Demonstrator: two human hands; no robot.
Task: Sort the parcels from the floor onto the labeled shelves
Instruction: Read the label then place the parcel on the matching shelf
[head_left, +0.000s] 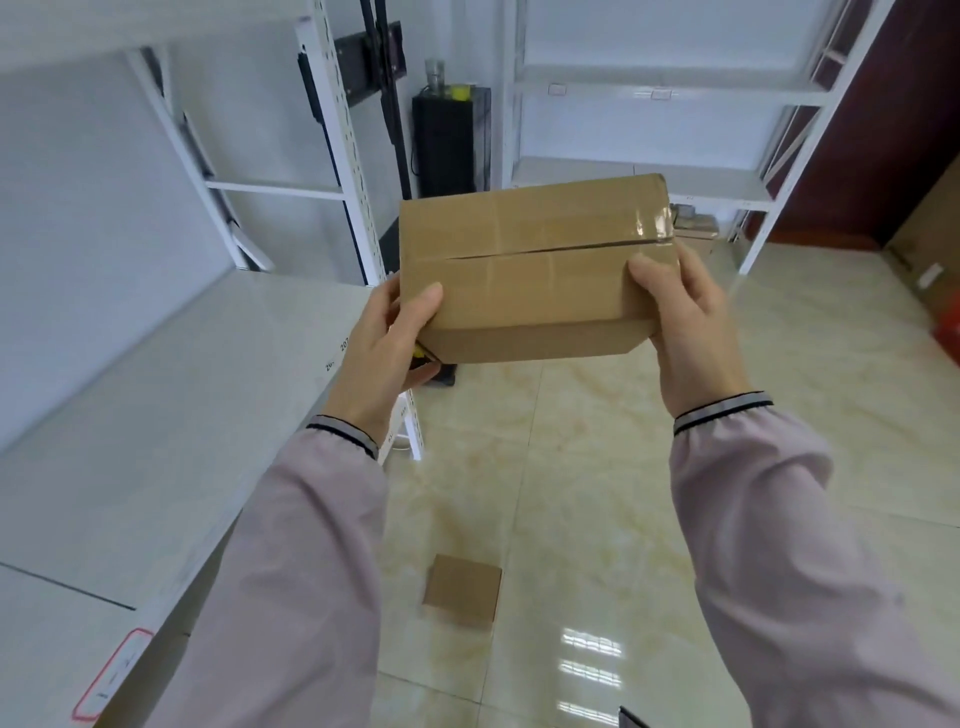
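Observation:
A brown cardboard parcel (535, 270), taped along its seam, is held up in front of me at chest height. My left hand (384, 353) grips its left end, thumb on the top face. My right hand (685, 332) grips its right end the same way. A smaller flat cardboard parcel (462, 590) lies on the tiled floor below, between my arms. A white shelf (171, 415) runs along my left side, with a red-bordered label (111, 675) on its front edge.
A second white shelving unit (670, 104) stands at the back right, with small boxes (693, 226) under its lowest board. A black cabinet (449, 140) sits between the two units. Brown cardboard (930, 228) and something red (948, 332) lie at the far right.

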